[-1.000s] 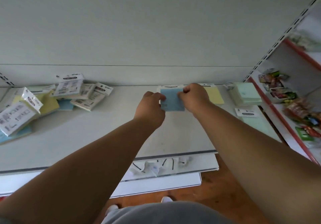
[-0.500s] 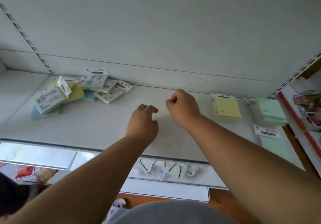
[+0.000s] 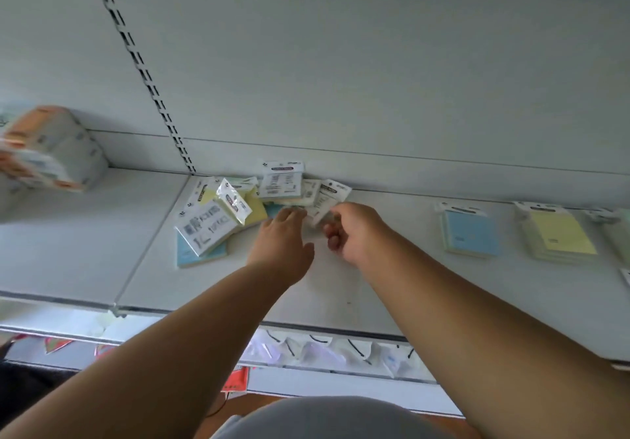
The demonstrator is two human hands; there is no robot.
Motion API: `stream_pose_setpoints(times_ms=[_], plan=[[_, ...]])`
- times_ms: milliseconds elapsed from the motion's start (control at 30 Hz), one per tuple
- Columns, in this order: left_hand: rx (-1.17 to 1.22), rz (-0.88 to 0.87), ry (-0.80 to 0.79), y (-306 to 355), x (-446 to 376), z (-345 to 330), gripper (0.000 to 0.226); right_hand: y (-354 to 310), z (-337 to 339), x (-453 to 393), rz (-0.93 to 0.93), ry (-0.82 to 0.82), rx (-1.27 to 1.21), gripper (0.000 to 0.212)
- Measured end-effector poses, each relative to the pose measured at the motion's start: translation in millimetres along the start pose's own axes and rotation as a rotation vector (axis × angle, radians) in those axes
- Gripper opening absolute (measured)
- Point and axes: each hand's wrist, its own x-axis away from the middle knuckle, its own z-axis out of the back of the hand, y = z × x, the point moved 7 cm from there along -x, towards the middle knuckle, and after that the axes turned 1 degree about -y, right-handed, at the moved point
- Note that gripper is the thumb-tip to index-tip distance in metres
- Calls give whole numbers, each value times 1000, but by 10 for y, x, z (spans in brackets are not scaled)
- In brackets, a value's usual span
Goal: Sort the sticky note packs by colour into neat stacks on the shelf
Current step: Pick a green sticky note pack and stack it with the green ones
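Note:
A jumbled pile of sticky note packs, blue, yellow and white-backed, lies at the back of the white shelf. My left hand reaches over the pile's right side with fingers straight, fingertips at a blue pack. My right hand has curled fingers, and its thumb and index finger pinch the lower edge of a white-backed pack that leans on the pile. To the right stand a blue stack and a yellow stack. A green stack is cut off by the frame edge.
Orange-and-white wrapped packages sit on the shelf at far left. A slotted upright runs up the back wall. Below the shelf's front edge hang small packaged goods.
Both hands have left the blue stack and moved left to the jumbled pile. The view has swung left with them. My left hand has opened out, and my right hand now meets a white-backed pack.

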Motion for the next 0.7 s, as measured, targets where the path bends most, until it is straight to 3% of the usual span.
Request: stream_pose_setpoints(times_ms=[133,300,367,500,600,700], plan=[[42,-59,102,-33,-71,202,50,8,-147,29,30,-33,-178,26],[286,124,90,-151,-75,207,15,2,-232,162,154,-81,0,31],[402,222,48,-198,-29,116,9,3,-96,176,232,11,127,24],[871,375,-6,-123,92,-92,6,-57,400,256,398,365,435,10],[1004,349,-144,155,179,-238,6,-78,714,306,427,354,371,14],[931,254,-234,490,232,-327,9,-94,1103,400,481,339,298,14]])
